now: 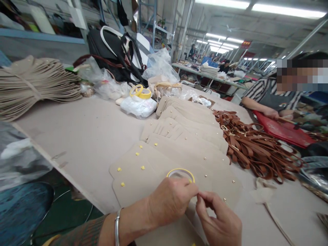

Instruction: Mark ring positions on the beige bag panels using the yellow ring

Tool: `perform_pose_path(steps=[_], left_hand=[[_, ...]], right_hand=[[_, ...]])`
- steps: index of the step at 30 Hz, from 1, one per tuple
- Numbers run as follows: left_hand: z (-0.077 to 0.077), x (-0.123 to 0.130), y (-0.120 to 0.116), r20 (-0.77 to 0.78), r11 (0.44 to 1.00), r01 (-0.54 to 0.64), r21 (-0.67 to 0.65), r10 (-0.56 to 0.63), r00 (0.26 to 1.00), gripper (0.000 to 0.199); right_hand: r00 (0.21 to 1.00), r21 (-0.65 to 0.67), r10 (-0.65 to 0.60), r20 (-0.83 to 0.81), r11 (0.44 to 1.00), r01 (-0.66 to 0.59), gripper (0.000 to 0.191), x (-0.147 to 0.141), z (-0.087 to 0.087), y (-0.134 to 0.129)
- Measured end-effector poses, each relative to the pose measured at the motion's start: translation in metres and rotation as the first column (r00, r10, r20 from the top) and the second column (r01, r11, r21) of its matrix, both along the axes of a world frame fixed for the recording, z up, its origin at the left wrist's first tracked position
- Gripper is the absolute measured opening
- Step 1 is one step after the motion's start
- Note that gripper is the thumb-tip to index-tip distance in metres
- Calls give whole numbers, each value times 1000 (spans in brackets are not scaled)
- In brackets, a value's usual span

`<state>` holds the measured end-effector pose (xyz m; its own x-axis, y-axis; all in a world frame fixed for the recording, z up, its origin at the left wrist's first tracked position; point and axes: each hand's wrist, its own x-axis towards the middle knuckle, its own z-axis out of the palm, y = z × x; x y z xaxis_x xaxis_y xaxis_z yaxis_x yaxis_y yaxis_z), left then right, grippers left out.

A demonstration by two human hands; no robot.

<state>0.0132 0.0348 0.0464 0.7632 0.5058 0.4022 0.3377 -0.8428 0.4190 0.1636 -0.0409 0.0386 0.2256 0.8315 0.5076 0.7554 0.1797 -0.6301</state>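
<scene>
Close together, the two hands meet at their fingertips over the pale panels (176, 155). The left hand (173, 200) is closed on the near side of a yellow tape roll (180, 169), whose far rim shows just beyond the knuckles. The right hand (221, 218) has its thumb and forefinger drawn together at the tips, touching or nearly touching the left fingertips; whether anything is pinched between them, I cannot tell.

Beneath and beyond the grip, the panels overlap in a long spread with small metal studs on them. Yellow tape bits (137, 154) dot the nearest ones, to the left of the roll.

Past the far end of the grip's side of the spread, slightly left, a clear plastic bag (138, 108) holds something white, and two yellow rolls (140, 91) lie on top of it. Behind that bag, a larger crumpled plastic bag (161, 63) stands up; its contents are unclear. Farther left are more crumpled plastic wrappings (111, 87) and, behind them, a black bag (102, 46). What is inside it cannot be seen.

Far left of the grip, a thick bundle of pale pieces (38, 85) is cinched by a band around its middle. Right of the panels, brown straps (252, 147) with metal rings lie heaped directly on the table (84, 126), in no container. Beyond the straps, a person in striped sleeves (271, 97) has both hands at a red item (284, 131).
</scene>
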Motion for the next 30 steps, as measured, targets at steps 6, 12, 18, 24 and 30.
perform_pose_path(steps=[6, 12, 18, 24, 30], left_hand=[[3, 8, -1, 93, 994, 28, 102, -38, 995, 19], [-20, 12, 27, -147, 978, -142, 150, 164, 975, 8], [-40, 15, 34, -262, 987, -120, 110, 146, 954, 2], [-42, 12, 37, -202, 982, -148, 117, 169, 965, 7], [-41, 13, 39, -217, 973, -181, 142, 209, 954, 7]], right_hand=[[695, -378, -248, -675, 925, -38, 32, 26, -12, 18], [748, -501, -380, -545, 862, 73, 44, 71, -28, 31], [947, -468, -240, -215, 876, 116, 36, 68, -29, 41], [982, -352, -140, 130, 919, 177, 29, 64, -25, 52], [963, -461, -268, 15, 853, 245, 34, 65, -28, 53]])
